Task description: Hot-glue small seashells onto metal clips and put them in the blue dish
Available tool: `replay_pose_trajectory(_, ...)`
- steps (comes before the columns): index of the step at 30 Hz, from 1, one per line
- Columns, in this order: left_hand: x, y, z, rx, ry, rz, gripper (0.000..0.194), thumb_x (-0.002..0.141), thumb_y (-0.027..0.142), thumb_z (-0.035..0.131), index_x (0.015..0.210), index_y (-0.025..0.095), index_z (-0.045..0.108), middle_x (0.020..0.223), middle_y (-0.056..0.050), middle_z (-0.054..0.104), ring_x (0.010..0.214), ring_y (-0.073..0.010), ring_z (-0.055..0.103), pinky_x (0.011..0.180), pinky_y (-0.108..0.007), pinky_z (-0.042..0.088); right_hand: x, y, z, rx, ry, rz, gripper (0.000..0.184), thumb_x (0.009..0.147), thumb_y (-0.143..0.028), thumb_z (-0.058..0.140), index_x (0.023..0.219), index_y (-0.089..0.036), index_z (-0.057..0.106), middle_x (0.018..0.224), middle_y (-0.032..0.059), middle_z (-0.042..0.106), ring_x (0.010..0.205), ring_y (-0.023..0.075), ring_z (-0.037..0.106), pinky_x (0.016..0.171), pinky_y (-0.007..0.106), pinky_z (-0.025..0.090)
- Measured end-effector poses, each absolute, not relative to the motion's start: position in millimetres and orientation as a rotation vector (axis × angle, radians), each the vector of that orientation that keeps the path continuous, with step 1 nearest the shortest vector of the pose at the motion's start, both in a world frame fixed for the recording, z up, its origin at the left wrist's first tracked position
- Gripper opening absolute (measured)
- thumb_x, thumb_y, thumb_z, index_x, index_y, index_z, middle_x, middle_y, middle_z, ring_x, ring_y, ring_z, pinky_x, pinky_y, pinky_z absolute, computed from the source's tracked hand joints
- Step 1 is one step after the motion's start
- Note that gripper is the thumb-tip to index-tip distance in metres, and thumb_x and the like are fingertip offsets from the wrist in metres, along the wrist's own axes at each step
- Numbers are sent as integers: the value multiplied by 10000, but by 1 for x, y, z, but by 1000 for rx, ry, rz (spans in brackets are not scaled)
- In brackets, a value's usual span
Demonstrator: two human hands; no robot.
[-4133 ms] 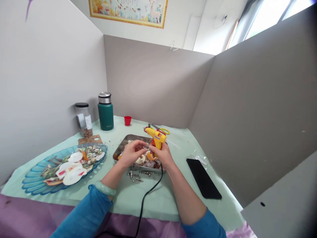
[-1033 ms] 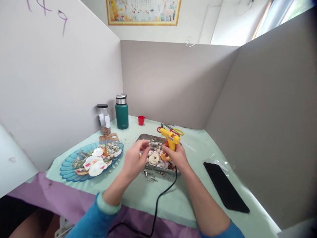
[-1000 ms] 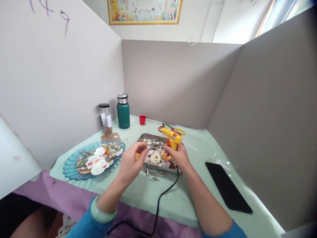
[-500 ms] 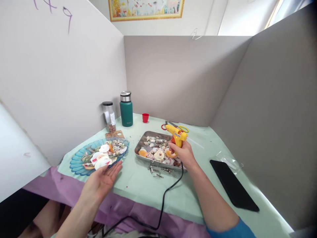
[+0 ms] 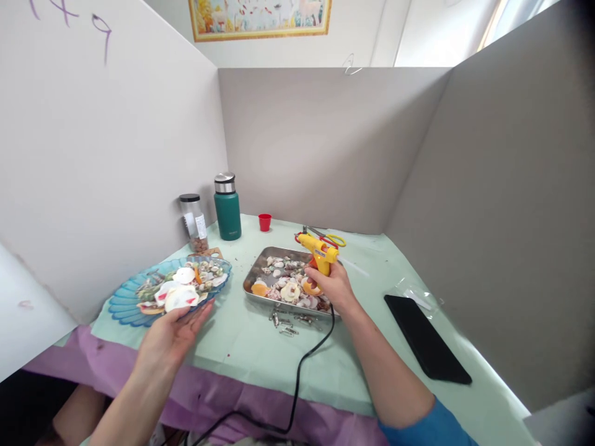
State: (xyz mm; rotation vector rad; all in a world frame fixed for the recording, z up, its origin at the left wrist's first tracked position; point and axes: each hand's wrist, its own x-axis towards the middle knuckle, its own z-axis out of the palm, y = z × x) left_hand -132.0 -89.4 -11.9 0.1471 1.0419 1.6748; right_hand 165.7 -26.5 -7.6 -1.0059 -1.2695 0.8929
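Daylight brightens the scene, strongest at the pale window point(image 5: 515, 21), high beyond and right of the right hand point(image 5: 332, 286) gripping the yellow plastic glue gun point(image 5: 318, 253). Directly beyond that grip, a soft diagonal shadow crosses the smooth grey back panel point(image 5: 316, 142); the grey panel point(image 5: 502, 186) to its right is dimmer. Glare catches the crumpled clear plastic bag point(image 5: 416, 298) right of the grip. Wide-angle stretching and dark, blurred right-hand corners mark the edges; fine shell detail is soft.

Glue gun point(image 5: 318, 253) yellow; plate point(image 5: 124, 301) translucent blue; cup point(image 5: 264, 223) red; bottle point(image 5: 227, 215) green.
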Motion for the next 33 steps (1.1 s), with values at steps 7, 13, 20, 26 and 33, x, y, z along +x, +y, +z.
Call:
replay_pose_trajectory(7,-129,-97,22,441,996,1682,493,762,-33,400,1228,79,516,982,-185,699,828,-300,706,612,-327,620,165,-26,-1,-922,-1120,818,312,648,-316,707,895,-165,589,707,-10,605,509,116,542,458,235,462)
replay_pose_trajectory(13,-99,-75,37,614,917,1390,453,779,-9,446,1225,49,498,973,-227,700,904,-343,680,678,-375,611,170,-25,4,-906,-995,682,342,683,-354,694,928,-139,587,754,9,607,532,115,551,470,232,476)
replay_pose_trajectory(20,-64,-43,33,827,1096,1098,202,795,54,502,980,32,580,758,-183,726,679,-279,716,555,-308,594,172,-27,8,-897,-962,656,324,670,-347,705,900,-144,602,735,-1,614,520,114,554,465,231,471)
replay_pose_trajectory(26,-53,-26,33,1057,1255,1053,152,747,143,584,888,93,610,705,-113,725,608,-267,705,522,-332,576,171,-25,3,-957,-987,632,271,684,-365,673,830,-148,603,678,-3,613,531,130,570,487,243,482)
replay_pose_trajectory(33,-42,-20,47,1494,1588,976,140,764,286,523,753,156,572,678,-63,687,590,-243,690,548,-301,531,171,-20,-3,-1012,-998,642,252,686,-362,657,818,-156,597,661,-16,605,530,138,572,501,249,480)
